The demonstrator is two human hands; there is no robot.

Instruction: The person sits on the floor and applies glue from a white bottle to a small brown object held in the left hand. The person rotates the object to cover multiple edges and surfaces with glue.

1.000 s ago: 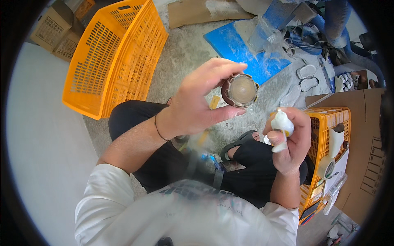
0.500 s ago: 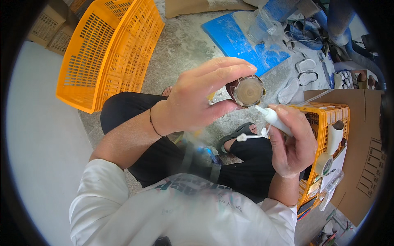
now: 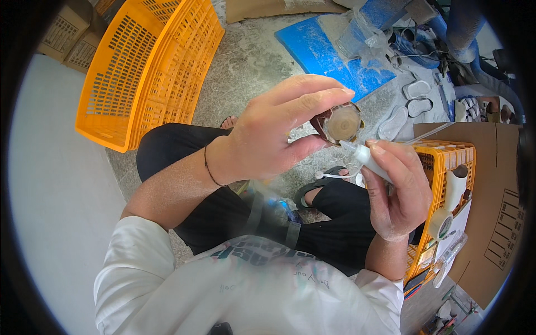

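Between the thumb and fingers of my left hand is a round brown piece. Its flat tan face shows faint rings, and its rim is dark and rough; I cannot make out its exact kind. My right hand grips a small white squeeze bottle, tilted up to the left. The bottle's narrow nozzle is at the lower edge of the round piece; whether they touch I cannot tell. A small white cap dangles from the bottle on a thin strap. Whitish dust coats both hands.
Stacked orange crates stand at the left. A dusty blue board lies ahead near shoe soles. At the right, another orange crate carries a tape roll and a clear bottle, beside cardboard.
The bottle's nozzle has shifted slightly left, to the lower rim of the round piece. The dangling cap has swung left and up. My left hand and the piece moved slightly right.
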